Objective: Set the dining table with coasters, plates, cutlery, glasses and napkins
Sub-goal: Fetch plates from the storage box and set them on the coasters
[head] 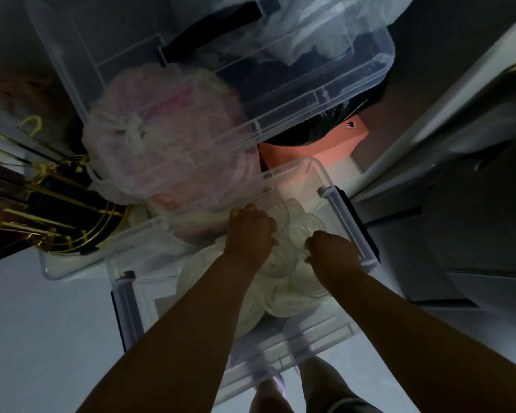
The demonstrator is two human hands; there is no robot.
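Writing: none can be read — the only mark is a small black animal-shaped sticker (351,124) on the salmon-pink box (331,147).
Open bin: a clear plastic storage bin with dark side latches (328,186) sits on the pale floor (27,323); inside lie clear glass tumblers (306,231) nested in cream-white cloth (283,305).
Upper bin: a larger clear lidded storage bin with a black handle (280,114) lies above it, holding white and dark fabric.
Bag: a tied translucent plastic bag of pink and white items (149,138) rests just beside the open bin, partly under the larger one.
Left side: a gold wire rack (57,222) stands near the bins.
Left hand: the left hand (251,231) reaches into the open bin, fingers curled down among the tumblers — the dim light hides whether it grips one.
Right hand: the right hand (331,248) is close beside it, fingers curled, apparently pinching a tumbler's rim.
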